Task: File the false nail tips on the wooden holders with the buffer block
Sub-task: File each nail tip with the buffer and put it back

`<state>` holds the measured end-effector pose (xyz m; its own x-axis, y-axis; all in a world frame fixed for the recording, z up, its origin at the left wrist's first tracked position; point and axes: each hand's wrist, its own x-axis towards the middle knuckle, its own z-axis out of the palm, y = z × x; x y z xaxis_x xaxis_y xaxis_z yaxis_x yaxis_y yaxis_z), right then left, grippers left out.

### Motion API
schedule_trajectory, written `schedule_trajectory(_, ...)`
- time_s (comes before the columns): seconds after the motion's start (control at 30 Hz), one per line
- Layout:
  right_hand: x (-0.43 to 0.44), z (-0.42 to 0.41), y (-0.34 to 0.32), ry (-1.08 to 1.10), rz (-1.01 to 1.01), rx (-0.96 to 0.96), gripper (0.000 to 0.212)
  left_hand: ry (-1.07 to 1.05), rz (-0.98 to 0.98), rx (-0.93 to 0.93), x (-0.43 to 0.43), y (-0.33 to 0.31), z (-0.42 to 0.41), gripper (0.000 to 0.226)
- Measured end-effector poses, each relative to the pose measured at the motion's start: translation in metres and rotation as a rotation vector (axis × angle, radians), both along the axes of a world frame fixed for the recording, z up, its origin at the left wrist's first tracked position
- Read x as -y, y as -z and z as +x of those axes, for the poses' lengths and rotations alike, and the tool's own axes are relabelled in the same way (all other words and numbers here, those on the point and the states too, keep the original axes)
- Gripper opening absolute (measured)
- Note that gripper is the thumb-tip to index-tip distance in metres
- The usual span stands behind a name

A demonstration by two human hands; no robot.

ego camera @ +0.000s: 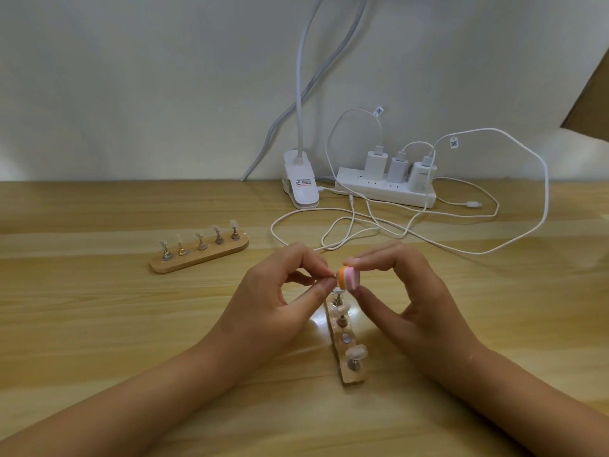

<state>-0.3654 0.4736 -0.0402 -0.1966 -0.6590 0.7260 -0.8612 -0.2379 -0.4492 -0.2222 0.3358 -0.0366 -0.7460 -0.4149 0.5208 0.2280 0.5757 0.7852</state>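
My right hand (pixel 400 293) pinches a small buffer block (pixel 447 278) with orange, white and pink layers between thumb and forefinger. My left hand (pixel 280 298) pinches a nail tip on its small metal stand, mostly hidden by my fingers, and holds it against the block's orange side. Below my hands lies a wooden holder (pixel 346 344) running toward me, with several nail tips on stands and one bare magnet spot. A second wooden holder (pixel 197 255) with several nail tips sits to the left, apart from both hands.
A white power strip (pixel 384 191) with three chargers and a white clip lamp base (pixel 301 181) stand at the back by the wall. White cables (pixel 362 225) loop over the wooden table (pixel 99 324) behind my hands. A brown cardboard edge (pixel 593 103) shows at the upper right.
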Motion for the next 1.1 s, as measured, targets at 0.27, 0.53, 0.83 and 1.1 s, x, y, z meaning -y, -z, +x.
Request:
schedule_trajectory(0.27,-0.001,0.000,-0.003,0.064,0.002,-0.133,0.018,-0.021,-0.017,0.007,0.001,-0.001,0.001,0.006)
schedule_trajectory(0.53,0.001,-0.009,-0.005,0.089,0.024,-0.086,0.023,-0.031,0.032,0.035,0.000,-0.001,0.003,0.011)
schedule_trajectory(0.83,0.001,-0.009,-0.008,0.177,0.064,-0.008,0.032,-0.029,0.096,0.049,0.001,-0.002,0.003,0.010)
schedule_trajectory(1.1,-0.001,-0.006,-0.009,0.238,0.088,-0.047,0.035,-0.022,0.079,0.039,0.002,0.000,0.003,0.014)
